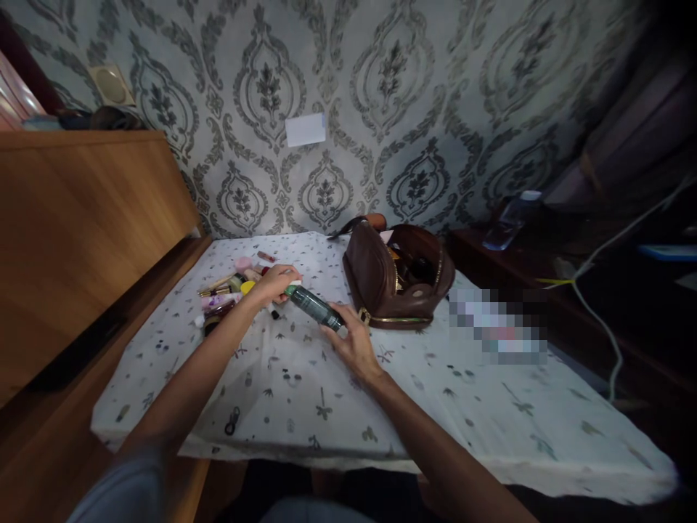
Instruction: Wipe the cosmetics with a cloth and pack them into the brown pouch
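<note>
A dark green bottle [314, 307] is held tilted between both hands above the patterned white cloth. My left hand [276, 283] is closed on its upper left end, near the light cap. My right hand [353, 340] grips the lower right end with thumb and fingers. Close behind my right hand stands a brown bag [373, 269], its zipped top open, with items inside that are hard to make out. Beside my left hand lies a group of cosmetics, among them a yellow round item [247, 287], a pink round item [242, 264] and a purple-and-white tube [221, 300].
The white patterned cloth [327, 407] covers the table. A wooden cabinet [92, 232] borders it on the left. At the right, a clear bottle [512, 221] and a white cable [599, 327] are near a dark surface. Patterned wallpaper is behind.
</note>
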Tool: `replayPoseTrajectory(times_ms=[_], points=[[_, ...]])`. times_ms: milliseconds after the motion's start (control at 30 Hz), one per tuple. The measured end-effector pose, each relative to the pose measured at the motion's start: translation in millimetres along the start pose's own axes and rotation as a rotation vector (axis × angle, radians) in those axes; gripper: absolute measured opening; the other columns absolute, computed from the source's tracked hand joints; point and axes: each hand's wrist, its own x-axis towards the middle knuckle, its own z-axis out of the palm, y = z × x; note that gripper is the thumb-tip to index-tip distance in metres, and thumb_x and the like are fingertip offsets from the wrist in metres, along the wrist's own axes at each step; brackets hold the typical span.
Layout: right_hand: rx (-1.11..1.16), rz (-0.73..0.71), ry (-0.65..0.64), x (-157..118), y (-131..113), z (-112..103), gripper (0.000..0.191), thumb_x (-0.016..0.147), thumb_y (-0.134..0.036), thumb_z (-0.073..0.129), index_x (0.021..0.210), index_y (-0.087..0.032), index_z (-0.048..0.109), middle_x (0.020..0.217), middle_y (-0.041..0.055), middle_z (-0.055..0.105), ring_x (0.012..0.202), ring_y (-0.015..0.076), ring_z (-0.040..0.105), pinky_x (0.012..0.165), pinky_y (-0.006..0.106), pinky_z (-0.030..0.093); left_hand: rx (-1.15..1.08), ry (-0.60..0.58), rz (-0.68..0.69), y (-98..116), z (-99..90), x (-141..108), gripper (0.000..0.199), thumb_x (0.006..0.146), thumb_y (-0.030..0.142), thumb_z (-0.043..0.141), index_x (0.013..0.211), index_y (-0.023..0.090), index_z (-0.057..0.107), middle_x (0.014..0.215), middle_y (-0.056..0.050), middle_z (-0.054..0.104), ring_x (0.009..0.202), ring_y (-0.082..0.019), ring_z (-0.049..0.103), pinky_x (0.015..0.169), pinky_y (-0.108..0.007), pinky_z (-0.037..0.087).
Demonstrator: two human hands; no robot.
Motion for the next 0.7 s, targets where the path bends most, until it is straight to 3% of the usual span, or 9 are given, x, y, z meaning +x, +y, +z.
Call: replayPoseTrajectory(times_ms=[133, 267, 367, 567, 700], points=[[-0.038, -0.061, -0.010, -1, 0, -1, 0.036, 0.079, -0.030, 0.071, 0.115, -0.027, 0.068, 0.107, 0.0075, 0.066, 0.106, 0.0272, 0.059, 0.100, 0.042, 0.043, -0.225, -0.008, -0.083, -8, 0.2, -2, 0.015, 0.079, 0.025, 0.054, 0.071, 0.015, 0.063, 0.046, 0.003, 0.047, 0.032, -0.007, 0.031, 0.039, -0.021, 0.012], [0.062, 0.002, -0.046, -3, 3, 4, 0.040, 0.077, -0.035, 0.075, 0.115, -0.025, 0.069, 0.111, 0.0077, 0.067, 0.108, 0.0261, 0.060, 0.100, 0.039, 0.044, -0.443, -0.006, -0.087, -14, 0.6, -3, 0.021, 0.080, 0.033, 0.059, 0.072, 0.014, 0.064, 0.056, 0.000, 0.059, 0.038, -0.006, 0.039, 0.038, -0.019, 0.020], [0.185, 0.119, -0.105, -4, 7, 9, 0.047, 0.074, -0.044, 0.077, 0.114, -0.021, 0.069, 0.113, 0.0079, 0.068, 0.105, 0.0251, 0.062, 0.096, 0.038, 0.047, -0.575, 0.015, -0.040, -12, 6.0, -6, 0.030, 0.084, 0.041, 0.058, 0.075, 0.014, 0.065, 0.059, 0.000, 0.061, 0.046, -0.008, 0.050, 0.043, -0.017, 0.034], [0.455, 0.316, -0.316, -5, 0, 13, 0.042, 0.079, -0.051, 0.072, 0.105, -0.018, 0.069, 0.086, 0.0025, 0.065, 0.073, 0.0161, 0.061, 0.067, 0.028, 0.052, -0.912, 0.102, 0.115, -11, 32.3, -18, 0.056, 0.084, 0.067, 0.049, 0.087, 0.013, 0.067, 0.061, -0.004, 0.066, 0.060, -0.017, 0.066, 0.054, -0.023, 0.048], [0.648, 0.397, -0.317, -5, -4, 14, 0.037, 0.076, -0.051, 0.075, 0.093, -0.018, 0.069, 0.088, 0.0033, 0.062, 0.074, 0.0160, 0.063, 0.063, 0.027, 0.052, -0.839, 0.178, 0.263, -17, 49.4, -28, 0.062, 0.083, 0.071, 0.049, 0.106, 0.015, 0.066, 0.078, -0.006, 0.072, 0.078, -0.021, 0.071, 0.064, -0.027, 0.053]])
